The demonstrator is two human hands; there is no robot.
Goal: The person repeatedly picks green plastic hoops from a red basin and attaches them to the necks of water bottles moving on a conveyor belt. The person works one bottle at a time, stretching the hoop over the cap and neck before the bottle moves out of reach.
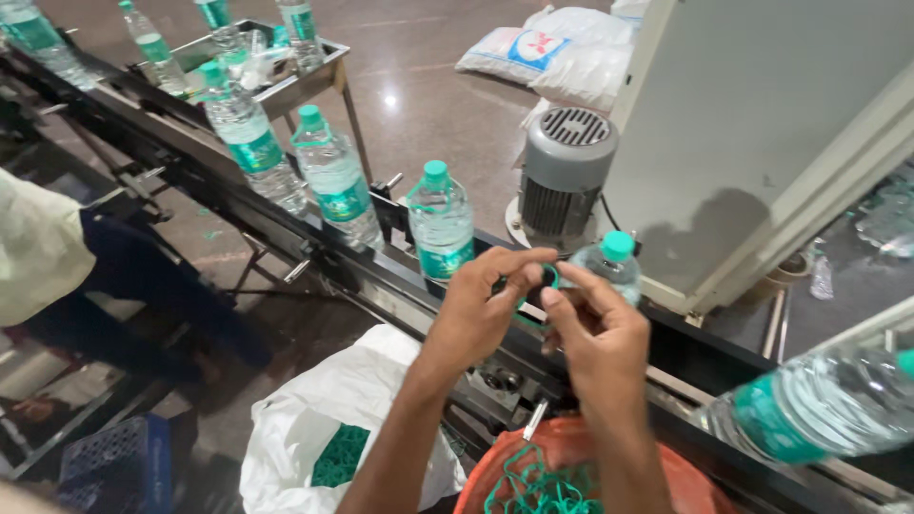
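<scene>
My left hand (486, 305) and my right hand (595, 328) meet in front of the conveyor (314, 252), both pinching a thin green plastic ring (543, 286) between their fingertips. Just behind the fingers stands a clear water bottle with a green cap (609, 262), upright on the belt. More capped bottles follow it up the line: one (441, 224) right beside my left hand, then another (335, 176) and a third (249, 138). At the right edge a bottle (819, 405) lies tilted close to the camera.
Below my arms sit a white sack (314, 419) with green rings inside and an orange bag (562, 457) holding more. A grey motor (564, 171) stands behind the belt beside a pale machine housing (762, 124). Another person sits at far left (57, 252). White sacks (552, 48) lie on the floor.
</scene>
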